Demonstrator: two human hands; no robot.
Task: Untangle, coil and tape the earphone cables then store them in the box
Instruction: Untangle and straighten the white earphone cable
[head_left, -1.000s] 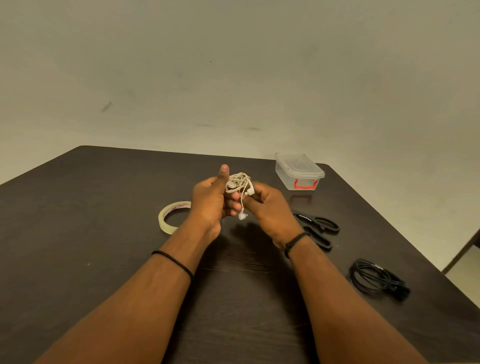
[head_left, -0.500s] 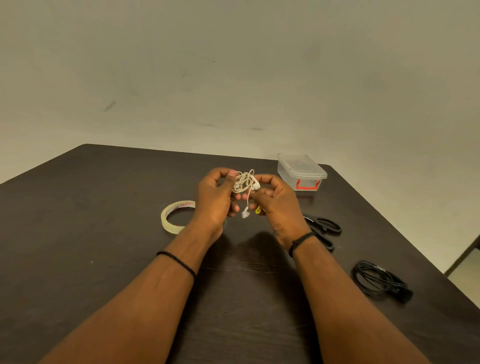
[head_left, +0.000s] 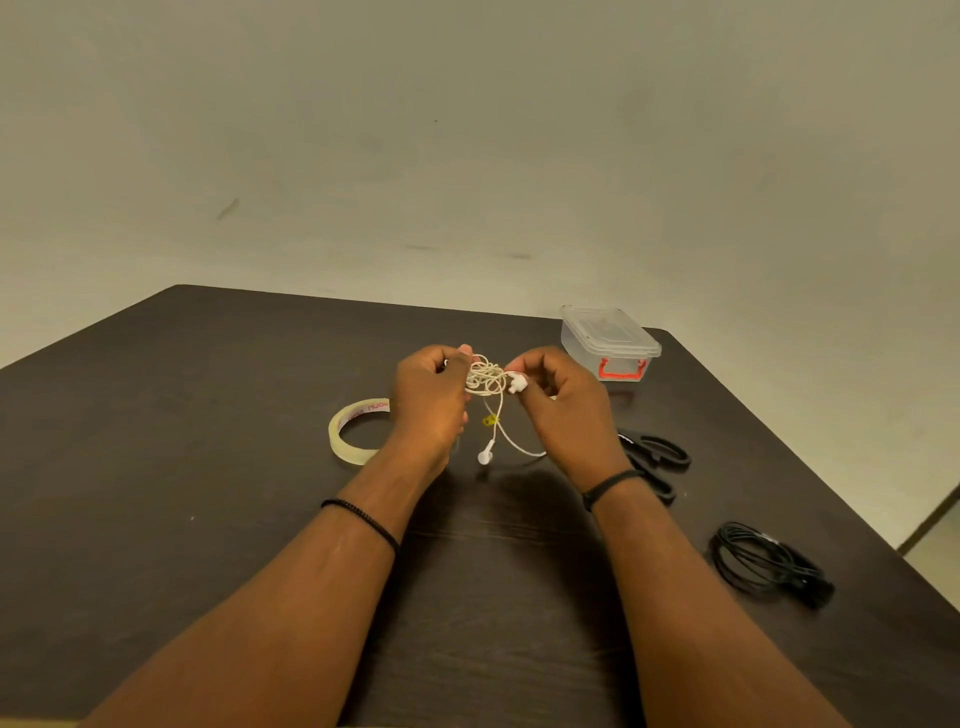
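A tangled white earphone cable (head_left: 485, 379) hangs between both hands above the dark table (head_left: 182, 467). My left hand (head_left: 428, 400) pinches the left side of the knot. My right hand (head_left: 563, 405) pinches the white plug end at the right of the knot. One earbud (head_left: 485, 456) dangles below on a loose loop, near a small yellow tag. A coiled black earphone cable (head_left: 769, 564) lies on the table at the right. The clear plastic box (head_left: 609, 340) with a red latch stands lidded at the far right corner. A roll of clear tape (head_left: 356, 436) lies left of my left hand.
Black scissors (head_left: 657, 457) lie on the table just right of my right wrist. The table's right edge runs close behind the black coil and the box. A plain wall stands behind the table.
The hands have drawn slightly apart, stretching the knot. More cable has come free: the earbud and a loop hang lower than before.
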